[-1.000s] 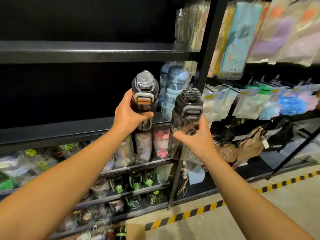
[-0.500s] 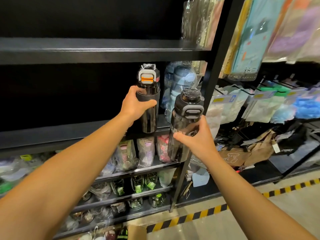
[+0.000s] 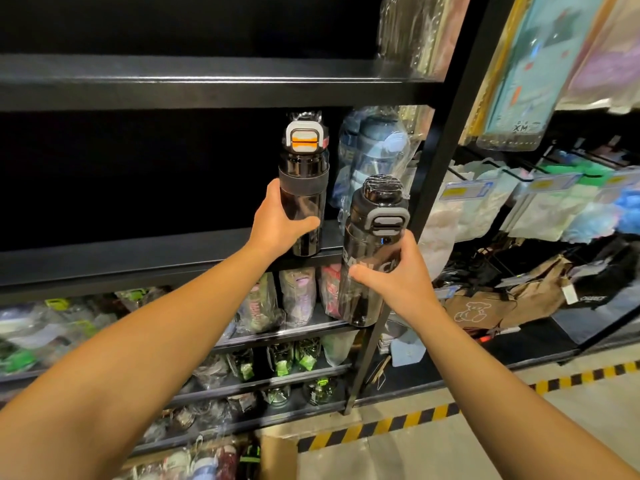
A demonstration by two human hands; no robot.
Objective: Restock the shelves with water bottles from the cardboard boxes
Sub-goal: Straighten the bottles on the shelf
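Since a second ago, left hand [image 3: 277, 225] gripping orange-latch bottle [image 3: 303, 181] now upright on shelf [image 3: 138, 251], right hand [image 3: 398, 278] still clasping grey-latch bottle [image 3: 372, 251] short of it.

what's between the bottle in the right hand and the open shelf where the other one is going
Nothing visible. The right hand holds its bottle in front of the shelf edge; the bottle with the orange latch and wrapped blue bottles stand there, dark space to their left.

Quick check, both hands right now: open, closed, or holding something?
Left hand: grips the orange-latch bottle, its base at the shelf edge.
Right hand: grips the grey-latch bottle, held in front of the shelves.
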